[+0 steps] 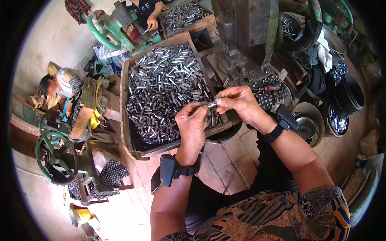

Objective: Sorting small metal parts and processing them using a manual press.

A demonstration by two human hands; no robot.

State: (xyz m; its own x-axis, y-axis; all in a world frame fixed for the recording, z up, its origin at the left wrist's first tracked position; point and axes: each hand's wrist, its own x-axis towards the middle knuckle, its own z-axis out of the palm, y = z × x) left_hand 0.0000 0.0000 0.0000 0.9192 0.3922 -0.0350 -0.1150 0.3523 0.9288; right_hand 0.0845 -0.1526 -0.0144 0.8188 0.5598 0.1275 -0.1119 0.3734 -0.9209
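Note:
A small shiny metal tube [211,105] is pinched between my two hands above the front right edge of a wooden tray [124,96]. My left hand [191,123] grips one end with thumb and fingers. At the other end, the fingertips of my right hand [240,105] are pressed together; part of the tube is hidden under them. Many similar short metal tubes [161,92] fill the tray in a loose heap. Just beyond my right hand stands a dark, greasy metal press [241,40].
A screwdriver-like tool with a dark red handle [271,87] lies on spotted cloth. Metal basins [307,127] and a black bucket [349,96] stand at right. Co-workers sit at far left and at the back, near green machines [105,30]. A green handwheel [56,156] stands at left.

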